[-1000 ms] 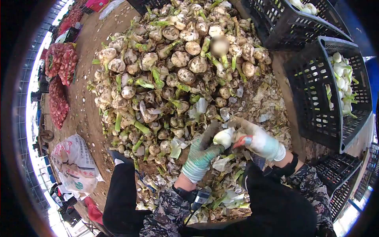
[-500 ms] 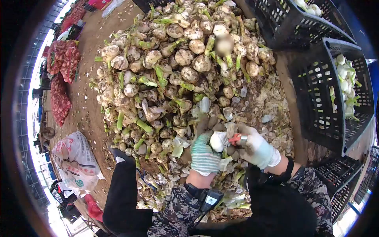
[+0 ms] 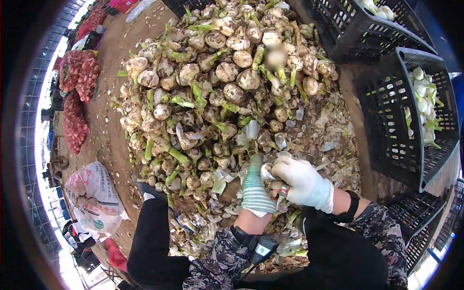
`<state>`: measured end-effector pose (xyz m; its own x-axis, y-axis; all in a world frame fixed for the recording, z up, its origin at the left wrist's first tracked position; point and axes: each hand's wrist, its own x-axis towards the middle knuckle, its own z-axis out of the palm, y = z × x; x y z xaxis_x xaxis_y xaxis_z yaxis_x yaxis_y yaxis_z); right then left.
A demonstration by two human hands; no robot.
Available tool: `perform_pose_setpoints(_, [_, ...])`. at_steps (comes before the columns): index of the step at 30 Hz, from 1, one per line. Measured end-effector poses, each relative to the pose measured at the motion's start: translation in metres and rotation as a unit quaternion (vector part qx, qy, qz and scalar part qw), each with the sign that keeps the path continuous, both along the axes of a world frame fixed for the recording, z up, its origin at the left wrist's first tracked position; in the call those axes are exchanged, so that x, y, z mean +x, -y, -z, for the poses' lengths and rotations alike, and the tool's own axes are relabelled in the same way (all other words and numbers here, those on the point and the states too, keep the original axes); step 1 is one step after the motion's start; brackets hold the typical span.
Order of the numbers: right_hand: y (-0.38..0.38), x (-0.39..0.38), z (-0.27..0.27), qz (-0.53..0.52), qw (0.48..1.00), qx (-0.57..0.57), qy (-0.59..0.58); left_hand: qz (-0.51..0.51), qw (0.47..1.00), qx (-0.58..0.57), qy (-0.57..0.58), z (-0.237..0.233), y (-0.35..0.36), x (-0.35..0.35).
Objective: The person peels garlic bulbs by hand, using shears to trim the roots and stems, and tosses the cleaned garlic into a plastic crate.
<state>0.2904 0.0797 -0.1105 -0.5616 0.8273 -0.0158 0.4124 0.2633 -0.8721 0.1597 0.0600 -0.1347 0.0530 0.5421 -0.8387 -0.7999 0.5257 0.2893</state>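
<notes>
The bulb (image 3: 267, 171) is mostly covered by the left hand (image 3: 255, 188) and the right hand (image 3: 303, 184), and the red tool (image 3: 285, 192) shows only a tip. One spot (image 3: 276, 56) in the pile (image 3: 212, 96) is blurred. The upper crate (image 3: 338, 29) is cut off by the edge

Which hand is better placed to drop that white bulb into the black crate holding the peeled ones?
Probably the left hand: it cups the white bulb. The right hand sits nearer the black crate, but it rests over the bulb with a red-handled tool in its grip.
</notes>
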Motion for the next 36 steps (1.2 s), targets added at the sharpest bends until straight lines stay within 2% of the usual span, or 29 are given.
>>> perform_pose_setpoints(1, [0.0,0.0,0.008,0.0,0.999,-0.01,-0.044,0.014,0.999,0.027,0.038,0.005,0.003,-0.006])
perform_pose_setpoints(3, [0.004,0.003,0.025,0.076,0.965,-0.213,-0.133,-0.008,1.0,-0.003,-0.001,-0.02,-0.011,0.007])
perform_pose_setpoints(4, [0.005,0.003,0.029,0.157,0.862,-0.391,-0.281,-0.03,0.998,-0.031,-0.04,-0.029,-0.015,0.012])
perform_pose_setpoints(5, [0.003,0.012,0.026,0.105,0.951,-0.094,-0.276,-0.029,0.998,-0.029,-0.04,-0.025,-0.013,0.01])
perform_pose_setpoints(6, [0.001,0.016,0.022,0.12,0.887,-0.295,-0.333,-0.008,0.998,0.054,-0.045,-0.014,-0.007,0.008])
perform_pose_setpoints(7, [-0.006,0.017,0.011,0.129,0.781,-0.483,-0.375,0.015,0.989,0.135,-0.051,-0.008,-0.005,0.006])
perform_pose_setpoints(8, [-0.009,0.014,0.009,0.13,0.78,-0.483,-0.376,0.039,0.988,0.128,-0.078,-0.002,-0.004,0.005])
perform_pose_setpoints(10, [-0.012,0.008,0.007,0.117,0.932,-0.26,-0.226,0.017,0.989,0.136,-0.053,0.001,-0.002,0.005])
perform_pose_setpoints(11, [-0.015,0.013,0.027,0.117,0.932,-0.259,-0.226,-0.006,0.989,0.147,-0.028,-0.001,-0.003,0.006])
perform_pose_setpoints(13, [-0.017,0.029,0.082,0.226,0.92,-0.249,-0.202,-0.015,0.982,0.183,-0.033,-0.004,-0.003,-0.004])
perform_pose_setpoints(14, [-0.022,0.04,0.058,0.262,0.936,-0.231,-0.037,-0.057,0.981,0.184,-0.009,-0.019,-0.011,0.0])
perform_pose_setpoints(15, [-0.019,0.06,0.08,0.138,0.947,-0.288,-0.011,-0.102,0.977,0.184,0.013,-0.029,-0.019,0.001])
perform_pose_setpoints(16, [-0.008,0.059,0.08,0.107,0.982,-0.134,0.082,-0.106,0.977,0.186,0.01,-0.026,-0.018,-0.003])
perform_pose_setpoints(17, [0.003,0.056,0.073,0.075,0.982,0.027,0.173,-0.071,0.973,0.21,0.065,-0.018,-0.015,-0.009])
perform_pose_setpoints(18, [0.005,0.057,0.062,0.087,0.976,0.02,0.196,-0.032,0.963,0.238,0.123,-0.006,-0.015,-0.012])
perform_pose_setpoints(20, [0.003,0.055,0.039,0.129,0.957,0.055,0.252,-0.025,0.98,0.188,0.067,0.015,-0.007,-0.023])
perform_pose_setpoints(21, [0.002,0.054,0.026,0.136,0.964,0.006,0.228,-0.02,0.982,0.177,0.06,0.015,-0.003,-0.024])
perform_pose_setpoints(22, [0.0,0.051,0.023,0.115,0.986,-0.009,0.12,-0.031,0.986,0.162,-0.038,0.01,-0.002,-0.012])
perform_pose_setpoints(23, [0.0,0.045,0.019,0.09,0.996,-0.022,0.01,-0.015,0.98,0.187,-0.07,0.004,-0.005,-0.005])
perform_pose_setpoints(25, [0.003,0.018,0.004,0.051,0.944,-0.265,-0.188,0.013,0.996,0.089,0.016,-0.025,-0.002,0.016])
perform_pose_setpoints(26, [0.006,0.018,0.02,0.04,0.964,-0.236,-0.116,0.052,0.992,0.112,-0.014,-0.013,0.006,0.02])
perform_pose_setpoints(27, [0.0,0.029,0.026,0.045,0.953,-0.241,-0.18,0.092,0.986,0.133,-0.045,0.0,0.015,0.02])
perform_pose_setpoints(29, [-0.005,0.062,0.026,0.075,0.886,-0.146,-0.434,0.031,0.969,0.226,-0.09,-0.009,0.006,0.014])
perform_pose_setpoints(30, [-0.021,0.075,0.015,-0.017,0.684,-0.289,-0.669,0.027,0.969,0.227,-0.09,-0.006,0.004,0.005])
perform_pose_setpoints(31, [-0.039,0.086,-0.003,-0.104,0.396,-0.398,-0.821,0.005,0.974,0.215,-0.072,0.001,0.004,-0.005])
perform_pose_setpoints(33, [-0.053,0.099,-0.044,-0.017,0.672,-0.274,-0.688,-0.019,0.976,0.208,-0.054,0.014,0.005,-0.017])
perform_pose_setpoints(34, [-0.057,0.095,-0.035,0.103,0.774,-0.24,-0.577,0.019,0.98,0.191,-0.048,0.022,0.007,-0.02])
perform_pose_setpoints(35, [-0.076,0.097,0.001,0.198,0.824,-0.265,-0.461,0.059,0.983,0.171,-0.042,0.025,0.008,-0.021])
perform_pose_setpoints(36, [-0.095,0.086,0.026,0.253,0.835,-0.311,-0.378,0.071,0.981,0.177,-0.041,0.016,0.01,-0.016])
